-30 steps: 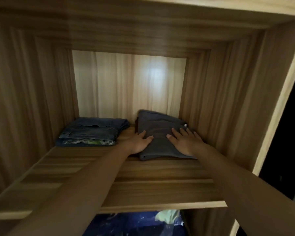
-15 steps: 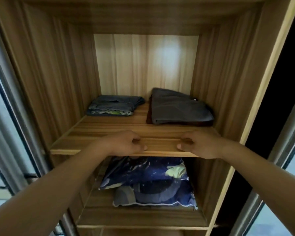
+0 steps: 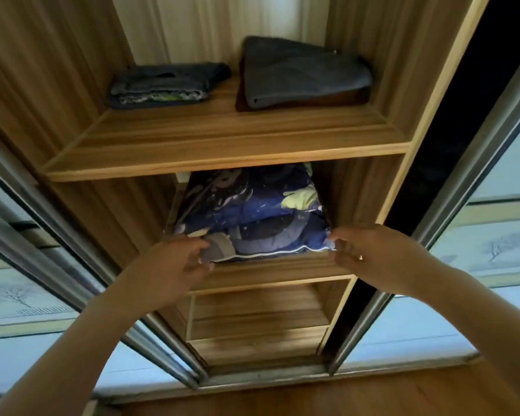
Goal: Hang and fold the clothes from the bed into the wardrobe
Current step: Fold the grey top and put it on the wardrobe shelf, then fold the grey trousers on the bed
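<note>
Head view: wooden wardrobe (image 3: 57, 70), sliding doors (image 3: 493, 229) flanking it, wood floor (image 3: 312, 394) below. Upper shelf (image 3: 222, 139): folded jeans (image 3: 165, 85) back left, grey garment (image 3: 300, 70) back right. Middle shelf (image 3: 282, 265): blue bundle (image 3: 252, 211) at the front edge, left hand (image 3: 174, 262) gripping its left corner, right hand (image 3: 370, 250) pinching its right.

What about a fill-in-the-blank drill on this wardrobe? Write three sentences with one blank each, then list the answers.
1. The jeans lie folded on the upper shelf, to the ____ of the grey garment.
2. The blue pillow sits on the shelf directly ____ that one.
3. The left hand and the right hand each pinch a front ____ of the pillow.

Missing words: left; below; corner.
</note>
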